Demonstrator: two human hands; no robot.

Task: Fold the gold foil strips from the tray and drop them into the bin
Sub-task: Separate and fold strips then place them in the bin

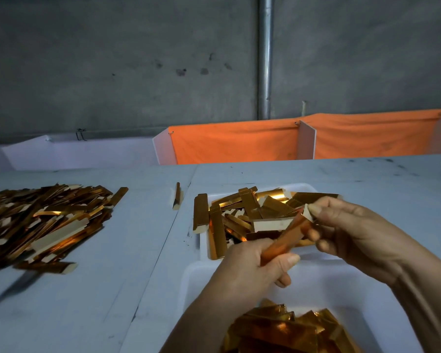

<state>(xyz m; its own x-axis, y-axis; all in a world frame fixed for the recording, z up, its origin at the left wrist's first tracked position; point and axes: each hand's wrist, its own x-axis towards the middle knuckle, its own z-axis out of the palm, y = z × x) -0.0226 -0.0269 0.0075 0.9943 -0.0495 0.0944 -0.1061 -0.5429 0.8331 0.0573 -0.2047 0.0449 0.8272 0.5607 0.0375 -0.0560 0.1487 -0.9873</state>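
Both hands hold one gold strip (285, 238) above the tray (301, 187): left hand (250, 263) grips low, right hand (346, 225) pinches the top, so I can fold it.

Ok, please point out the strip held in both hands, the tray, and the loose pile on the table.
held strip (288, 236), head view, on its orange-gold middle between the hands.
tray (297, 186), head view, on its far white rim.
loose pile (46, 220), head view, on the heap's middle.
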